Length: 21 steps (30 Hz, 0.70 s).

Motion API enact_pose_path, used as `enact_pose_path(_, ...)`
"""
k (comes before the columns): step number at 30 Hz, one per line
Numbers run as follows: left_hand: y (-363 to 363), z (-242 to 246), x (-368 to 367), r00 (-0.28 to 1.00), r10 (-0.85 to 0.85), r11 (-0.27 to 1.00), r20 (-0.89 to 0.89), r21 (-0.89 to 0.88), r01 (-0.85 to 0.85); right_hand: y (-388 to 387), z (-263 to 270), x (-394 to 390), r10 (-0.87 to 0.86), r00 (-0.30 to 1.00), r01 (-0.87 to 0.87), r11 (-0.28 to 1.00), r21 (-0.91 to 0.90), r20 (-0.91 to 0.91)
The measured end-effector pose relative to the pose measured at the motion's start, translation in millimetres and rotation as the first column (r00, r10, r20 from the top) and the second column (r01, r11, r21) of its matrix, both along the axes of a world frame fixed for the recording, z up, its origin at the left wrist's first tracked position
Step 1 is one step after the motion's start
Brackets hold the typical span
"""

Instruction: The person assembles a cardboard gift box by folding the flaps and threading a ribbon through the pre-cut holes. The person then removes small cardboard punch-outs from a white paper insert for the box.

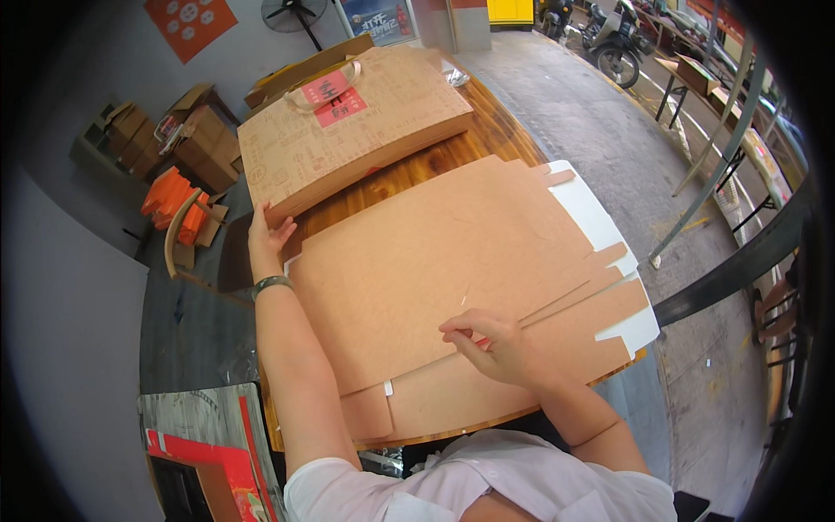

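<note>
A flat stack of brown cardboard box blanks (417,261) lies before me on a wooden table (417,166), white undersides showing at its right edge. Beyond it lies a printed kraft carton (391,98) with a ribbon handle (306,101) and a red label. My left hand (267,231) is at the carton's near left corner, fingers against it and the thumb apart; whether it grips is unclear. Over the stack's near part is my right hand (489,339), thumb and fingertips close together. A small red thing shows beside its palm; whether anything is pinched cannot be told.
Left of the table stand a wooden chair (175,235), orange packages (171,202) and cardboard boxes (205,143). A printed box (196,450) is at the lower left. A metal pole (704,189), folding tables and a motorcycle (616,52) are to the right. A fan (291,10) stands behind.
</note>
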<state>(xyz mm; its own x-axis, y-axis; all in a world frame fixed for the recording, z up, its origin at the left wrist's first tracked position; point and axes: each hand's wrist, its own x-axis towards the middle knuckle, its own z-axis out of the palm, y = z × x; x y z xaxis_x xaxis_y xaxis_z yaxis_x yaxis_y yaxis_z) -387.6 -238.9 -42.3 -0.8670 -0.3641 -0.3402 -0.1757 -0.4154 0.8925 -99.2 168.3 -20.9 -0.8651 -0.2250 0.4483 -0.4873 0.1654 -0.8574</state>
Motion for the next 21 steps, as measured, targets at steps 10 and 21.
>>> enact_pose_path(10,42.5,-12.0,-4.7,0.848,-0.134,0.953,-0.513,0.168,0.252,-1.5,-0.5,1.0,-0.012,1.000,0.012,1.000,0.003,-0.004)
enact_pose_path(21,54.5,-28.5,3.0,0.925,-0.377,0.718,0.051,-0.615,0.327,0.9,-1.7,0.0,0.026,1.000,-0.026,0.999,0.027,-0.006)
